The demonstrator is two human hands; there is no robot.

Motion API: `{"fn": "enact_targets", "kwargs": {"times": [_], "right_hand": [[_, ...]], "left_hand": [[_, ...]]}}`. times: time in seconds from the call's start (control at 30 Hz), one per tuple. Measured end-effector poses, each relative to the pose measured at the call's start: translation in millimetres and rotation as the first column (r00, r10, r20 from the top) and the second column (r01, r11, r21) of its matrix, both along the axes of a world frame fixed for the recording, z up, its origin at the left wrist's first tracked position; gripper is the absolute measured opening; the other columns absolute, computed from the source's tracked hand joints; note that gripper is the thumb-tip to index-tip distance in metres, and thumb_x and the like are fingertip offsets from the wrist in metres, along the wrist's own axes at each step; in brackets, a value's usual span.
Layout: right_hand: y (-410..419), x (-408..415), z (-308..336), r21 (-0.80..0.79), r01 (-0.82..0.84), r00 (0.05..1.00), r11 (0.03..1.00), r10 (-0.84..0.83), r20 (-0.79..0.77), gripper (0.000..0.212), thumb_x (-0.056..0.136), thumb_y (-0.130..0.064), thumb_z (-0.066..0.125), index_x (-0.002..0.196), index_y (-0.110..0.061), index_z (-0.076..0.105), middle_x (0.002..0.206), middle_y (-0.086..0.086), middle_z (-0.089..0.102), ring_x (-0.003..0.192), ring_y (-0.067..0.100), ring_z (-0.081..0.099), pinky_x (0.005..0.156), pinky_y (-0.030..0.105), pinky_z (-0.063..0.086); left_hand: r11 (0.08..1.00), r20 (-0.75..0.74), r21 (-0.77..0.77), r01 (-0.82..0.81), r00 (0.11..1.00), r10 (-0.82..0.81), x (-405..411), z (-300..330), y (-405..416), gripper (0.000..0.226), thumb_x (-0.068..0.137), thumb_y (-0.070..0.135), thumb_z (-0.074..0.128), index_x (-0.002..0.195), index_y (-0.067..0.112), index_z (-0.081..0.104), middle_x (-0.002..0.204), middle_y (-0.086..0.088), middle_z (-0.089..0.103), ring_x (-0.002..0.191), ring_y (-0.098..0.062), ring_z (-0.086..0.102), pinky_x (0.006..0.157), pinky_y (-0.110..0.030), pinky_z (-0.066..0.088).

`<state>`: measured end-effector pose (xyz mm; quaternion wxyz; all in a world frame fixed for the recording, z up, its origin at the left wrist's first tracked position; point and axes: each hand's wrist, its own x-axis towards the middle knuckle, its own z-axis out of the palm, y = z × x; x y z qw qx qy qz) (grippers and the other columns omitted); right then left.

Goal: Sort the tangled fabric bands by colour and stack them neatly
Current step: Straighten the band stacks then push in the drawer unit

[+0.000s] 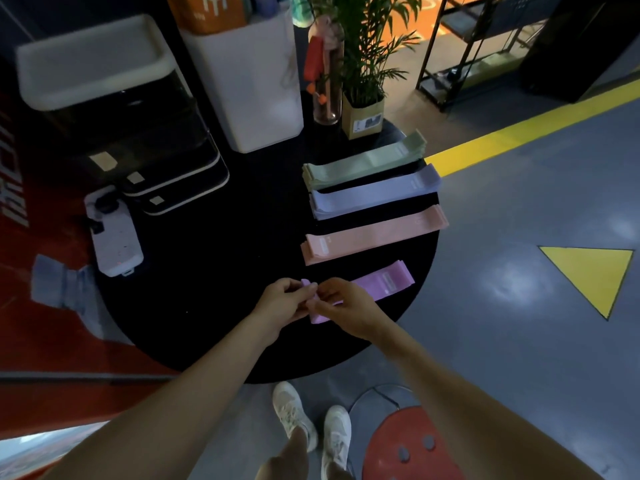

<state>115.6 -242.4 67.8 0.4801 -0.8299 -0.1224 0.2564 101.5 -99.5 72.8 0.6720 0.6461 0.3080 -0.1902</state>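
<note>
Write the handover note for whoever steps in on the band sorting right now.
Left hand and right hand: both pinch the near end of the purple band, its far end lying on the black round table.
Done: green stack, lavender stack and pink stack lie side by side, apart, on the table's right half.
Left: square up the purple band in line with the others. No loose tangle is visible.

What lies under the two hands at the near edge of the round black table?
A pinkish-purple fabric band stack, pinched by left hand and right hand. Its near end is covered.
</note>
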Motion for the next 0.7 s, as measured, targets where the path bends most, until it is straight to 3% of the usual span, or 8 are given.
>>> {"fn": "enact_targets", "kwargs": {"times": [0.07,0.17,0.27,0.37,0.43,0.57,0.63,0.7], "right_hand": [[-6,3,-2,-0.060,0.056,0.998,0.997,-0.056,0.002,0.037,0.079,-0.037,0.071,0.097,-0.008,0.058,0.088,0.001,0.065,0.078,0.012,0.060,0.071,0.028,0.048],[-17,10,-7,-0.141,0.138,0.989,0.980,-0.129,0.070,0.025,0.082,-0.026,0.068,0.083,-0.011,0.048,0.069,-0.004,0.048,0.061,0.012,0.044,0.055,0.022,0.032],[-32,16,-12,-0.158,0.236,0.970,0.959,-0.222,0.104,0.023,0.088,-0.016,0.059,0.071,-0.016,0.044,0.065,-0.003,0.046,0.066,0.018,0.045,0.060,0.030,0.030],[-48,22,-17,-0.179,0.333,0.942,0.926,-0.318,0.108,0.011,0.088,-0.010,0.056,0.081,-0.002,0.056,0.072,0.005,0.052,0.071,0.021,0.048,0.061,0.031,0.028],[-57,26,-22,-0.195,0.371,0.927,0.908,-0.352,0.128,0.010,0.087,-0.007,0.055,0.079,0.000,0.056,0.075,0.004,0.046,0.072,0.020,0.044,0.058,0.027,0.023],[-70,30,-38,-0.235,0.474,0.880,0.849,-0.451,0.147,0.020,0.086,-0.007,0.054,0.068,-0.014,0.047,0.090,0.008,0.041,0.074,0.023,0.043,0.060,0.027,0.025],[-75,31,-44,-0.274,0.511,0.859,0.815,-0.487,0.157,0.009,0.088,-0.010,0.053,0.080,-0.007,0.055,0.092,0.008,0.043,0.080,0.029,0.049,0.064,0.027,0.030],[-80,32,-49,-0.296,0.547,0.837,0.783,-0.517,0.181,0.013,0.088,-0.013,0.055,0.095,-0.003,0.059,0.098,0.012,0.049,0.087,0.032,0.054,0.067,0.028,0.034]], "left_hand": [[1.000,0.000,-0.010,0.023,1.000,-0.023,6,1,-9,0.014,0.092,0.019,0.058,0.092,0.004,0.059,0.081,-0.008,0.065,0.064,-0.010,0.062,0.057,-0.018,0.054],[0.995,0.018,-0.027,0.094,0.995,-0.094,13,2,-24,0.020,0.096,0.018,0.050,0.087,0.005,0.063,0.078,-0.007,0.066,0.064,-0.010,0.063,0.062,-0.020,0.053],[0.991,0.063,0.035,0.131,0.989,-0.133,19,-3,-35,0.018,0.097,0.011,0.046,0.087,0.010,0.061,0.080,-0.003,0.066,0.068,-0.007,0.064,0.063,-0.017,0.052],[0.923,0.074,0.328,0.203,0.968,-0.240,19,-22,-36,0.005,0.091,0.009,0.057,0.093,0.013,0.059,0.086,0.002,0.061,0.086,-0.016,0.059,0.075,-0.027,0.048],[0.858,0.033,0.463,0.221,0.963,-0.266,16,-34,-35,0.014,0.086,0.007,0.062,0.099,0.010,0.058,0.092,0.000,0.060,0.090,-0.018,0.057,0.075,-0.026,0.042],[0.789,-0.036,0.566,0.239,0.963,-0.266,11,-51,-39,0.037,0.081,0.013,0.069,0.113,0.007,0.052,0.110,-0.007,0.056,0.091,-0.016,0.055,0.074,-0.025,0.041],[0.796,-0.055,0.560,0.229,0.969,-0.240,11,-56,-47,0.044,0.080,0.016,0.071,0.117,0.006,0.050,0.111,-0.007,0.055,0.089,-0.016,0.053,0.073,-0.025,0.040],[0.808,-0.050,0.552,0.204,0.976,-0.212,13,-58,-55,0.045,0.080,0.016,0.072,0.117,0.003,0.048,0.111,-0.009,0.057,0.088,-0.017,0.054,0.073,-0.025,0.040]]}}
